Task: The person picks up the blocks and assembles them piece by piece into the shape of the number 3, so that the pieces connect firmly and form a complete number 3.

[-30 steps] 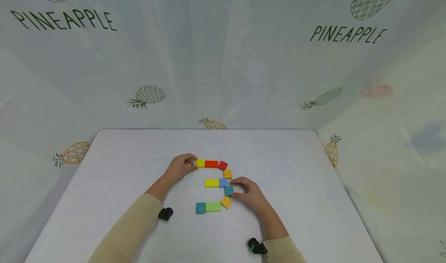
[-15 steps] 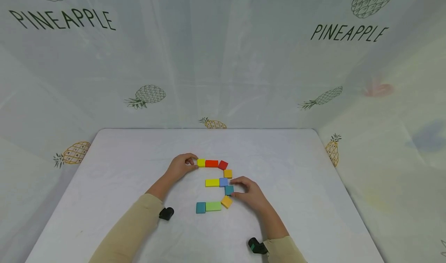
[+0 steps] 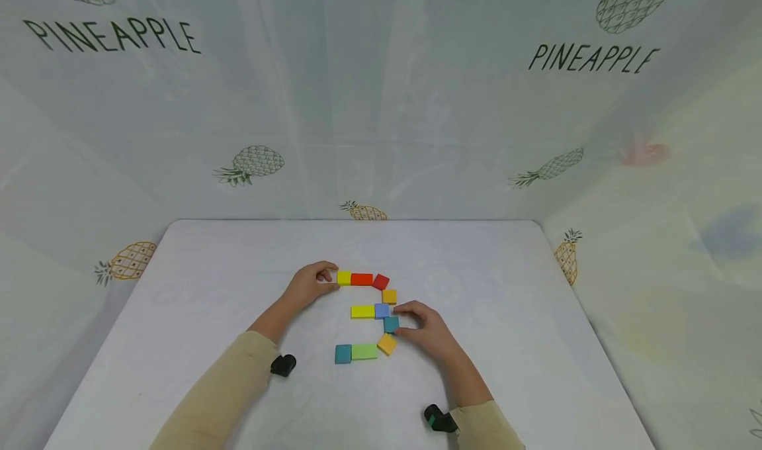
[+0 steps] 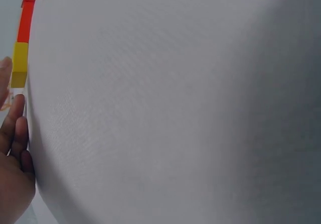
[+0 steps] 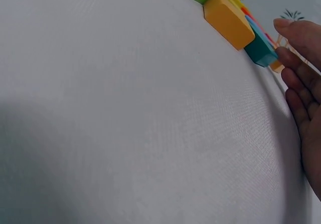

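Flat coloured blocks on the white table form a shape like a 3. At its upper left end is a yellow square block (image 3: 344, 278), beside a red oblong block (image 3: 361, 279). My left hand (image 3: 307, 287) has its thumb and fingertips close to the yellow square's left end; in the left wrist view the fingers (image 4: 19, 103) look apart from it. My right hand (image 3: 427, 329) lies right of a teal block (image 3: 391, 324) and a blue block (image 3: 381, 311), thumb and fingers spread. In the right wrist view its fingertips are near the teal block; contact is unclear.
A tilted dark red block (image 3: 381, 282) and an orange block (image 3: 389, 296) continue the upper curve. A yellow oblong (image 3: 362, 312) makes the middle bar. Below are a tilted orange block (image 3: 387, 344), a green oblong (image 3: 364, 351) and a teal square (image 3: 342, 354). A pineapple-print sheet (image 3: 381, 106) hangs behind.
The yellow square and the left hand's fingertips have shifted very slightly to the right. The right hand stays in place; the whole view sways a little.
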Action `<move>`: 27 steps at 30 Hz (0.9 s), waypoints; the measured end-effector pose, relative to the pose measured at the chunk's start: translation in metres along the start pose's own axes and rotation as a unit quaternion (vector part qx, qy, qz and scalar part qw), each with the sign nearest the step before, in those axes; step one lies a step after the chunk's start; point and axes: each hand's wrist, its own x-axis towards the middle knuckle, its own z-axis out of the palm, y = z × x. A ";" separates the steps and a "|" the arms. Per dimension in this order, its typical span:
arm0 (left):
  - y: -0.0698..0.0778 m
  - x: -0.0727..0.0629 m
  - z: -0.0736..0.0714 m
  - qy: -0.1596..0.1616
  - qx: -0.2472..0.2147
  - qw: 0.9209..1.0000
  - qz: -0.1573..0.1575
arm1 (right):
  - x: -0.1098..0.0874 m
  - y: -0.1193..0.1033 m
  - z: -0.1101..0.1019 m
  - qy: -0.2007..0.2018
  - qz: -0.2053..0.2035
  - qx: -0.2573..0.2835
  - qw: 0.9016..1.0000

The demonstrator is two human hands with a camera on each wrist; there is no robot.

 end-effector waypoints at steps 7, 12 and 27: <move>-0.001 0.000 -0.006 0.006 -0.013 1.000 0.005 | 0.008 -0.007 -0.005 -0.014 0.002 -0.002 1.000; -0.001 -0.003 -0.009 0.000 -0.007 1.000 0.008 | 0.021 0.001 -0.009 -0.028 0.007 -0.012 1.000; 0.028 -0.024 -0.024 -0.048 0.048 0.996 0.051 | 0.047 -0.038 -0.038 -0.124 -0.037 -0.107 0.986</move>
